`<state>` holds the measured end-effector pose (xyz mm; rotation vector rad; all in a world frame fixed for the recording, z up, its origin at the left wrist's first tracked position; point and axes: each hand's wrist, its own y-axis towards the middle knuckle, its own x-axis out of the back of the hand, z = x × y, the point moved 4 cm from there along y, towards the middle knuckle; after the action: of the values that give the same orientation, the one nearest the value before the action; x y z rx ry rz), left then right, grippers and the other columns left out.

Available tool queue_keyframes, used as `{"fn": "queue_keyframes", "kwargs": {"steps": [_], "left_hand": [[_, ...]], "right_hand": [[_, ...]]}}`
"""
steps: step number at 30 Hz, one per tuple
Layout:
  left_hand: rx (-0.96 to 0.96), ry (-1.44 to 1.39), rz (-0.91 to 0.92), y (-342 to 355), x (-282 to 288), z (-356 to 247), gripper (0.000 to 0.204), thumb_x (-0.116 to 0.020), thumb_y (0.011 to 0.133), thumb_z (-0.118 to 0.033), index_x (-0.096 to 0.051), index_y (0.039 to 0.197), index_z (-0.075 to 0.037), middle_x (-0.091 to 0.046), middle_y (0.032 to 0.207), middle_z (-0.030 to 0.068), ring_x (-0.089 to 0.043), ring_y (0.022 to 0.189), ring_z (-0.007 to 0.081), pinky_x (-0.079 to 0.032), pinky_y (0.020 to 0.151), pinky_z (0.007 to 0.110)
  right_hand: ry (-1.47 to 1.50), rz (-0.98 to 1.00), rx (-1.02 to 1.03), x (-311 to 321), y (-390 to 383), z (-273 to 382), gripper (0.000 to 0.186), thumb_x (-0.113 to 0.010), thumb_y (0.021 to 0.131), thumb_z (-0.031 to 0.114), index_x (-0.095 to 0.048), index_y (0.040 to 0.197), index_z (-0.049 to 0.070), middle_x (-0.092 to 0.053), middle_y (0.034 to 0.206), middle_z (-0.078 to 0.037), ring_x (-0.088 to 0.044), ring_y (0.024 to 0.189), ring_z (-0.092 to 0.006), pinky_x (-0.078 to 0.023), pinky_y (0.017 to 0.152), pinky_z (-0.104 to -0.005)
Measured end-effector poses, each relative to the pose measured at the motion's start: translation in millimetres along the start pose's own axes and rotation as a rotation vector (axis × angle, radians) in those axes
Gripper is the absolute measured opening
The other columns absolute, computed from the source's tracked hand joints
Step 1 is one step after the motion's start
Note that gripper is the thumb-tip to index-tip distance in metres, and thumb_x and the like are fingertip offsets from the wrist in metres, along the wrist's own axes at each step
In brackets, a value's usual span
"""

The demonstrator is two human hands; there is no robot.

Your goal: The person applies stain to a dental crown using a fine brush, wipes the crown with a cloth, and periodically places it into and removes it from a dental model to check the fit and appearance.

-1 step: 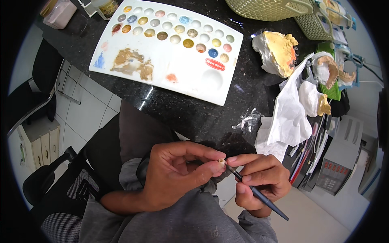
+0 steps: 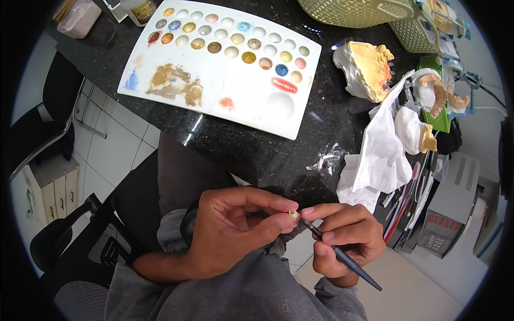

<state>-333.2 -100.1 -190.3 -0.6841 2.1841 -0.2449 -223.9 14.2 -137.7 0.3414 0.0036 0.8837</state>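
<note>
Between thumb and fingertips, my left hand [image 2: 235,227] pinches a small cream-coloured dental crown [image 2: 293,213], hollow at its upper end. Closed around a slim dark-handled brush [image 2: 347,260], my right hand [image 2: 348,235] holds it like a pen, slanting down to the right. Its metal neck points up at the crown, and the tip meets or nearly meets it; I cannot tell which. Both hands are close together in front of my body, just off the counter's near edge. Beyond them lies a white mixing palette [image 2: 243,93] with rows of coloured pastes in round wells and brown smears.
A dark speckled counter [image 2: 257,160] carries a yellow-and-white plaster model [image 2: 364,69], crumpled white tissue [image 2: 383,155] and another plaster piece [image 2: 409,131] on the right. Woven baskets [image 2: 353,13] stand at the back. A grey machine [image 2: 447,203] is at far right, a chair [image 2: 101,251] at left.
</note>
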Motion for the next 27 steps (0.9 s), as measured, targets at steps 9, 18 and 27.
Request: {"fn": "queue_keyframes", "kwargs": {"steps": [9,18,27], "left_hand": [[-0.015,0.011,-0.007,-0.3,0.1,-0.1,0.015,-0.063,0.084,0.005,-0.061,0.099,0.008,-0.067,0.092,0.0195,-0.07,0.082,0.0216,-0.059,0.076,0.031],[-0.018,-0.009,-0.005,-0.2,-0.3,-0.3,0.015,-0.062,0.085,0.005,-0.062,0.1,0.008,-0.068,0.09,0.0196,-0.07,0.082,0.0216,-0.059,0.076,0.03],[-0.009,-0.019,-0.003,0.2,-1.4,-0.4,0.014,-0.061,0.085,0.006,-0.061,0.099,0.009,-0.068,0.089,0.0206,-0.07,0.082,0.0228,-0.06,0.076,0.032]], "right_hand": [[-0.023,0.021,0.006,-0.9,0.1,0.1,0.017,-0.073,0.065,-0.009,-0.059,0.076,-0.006,-0.061,0.07,-0.016,-0.07,0.078,-0.0344,-0.061,0.067,-0.0369],[0.0,0.005,-0.007,-0.5,1.8,0.1,0.017,-0.073,0.065,-0.01,-0.06,0.075,-0.007,-0.061,0.07,-0.017,-0.07,0.077,-0.0351,-0.06,0.065,-0.0364],[0.079,-0.119,0.003,2.4,-3.2,-0.2,0.016,-0.072,0.066,-0.011,-0.06,0.076,-0.007,-0.06,0.071,-0.016,-0.069,0.08,-0.0361,-0.06,0.066,-0.0373]]}}
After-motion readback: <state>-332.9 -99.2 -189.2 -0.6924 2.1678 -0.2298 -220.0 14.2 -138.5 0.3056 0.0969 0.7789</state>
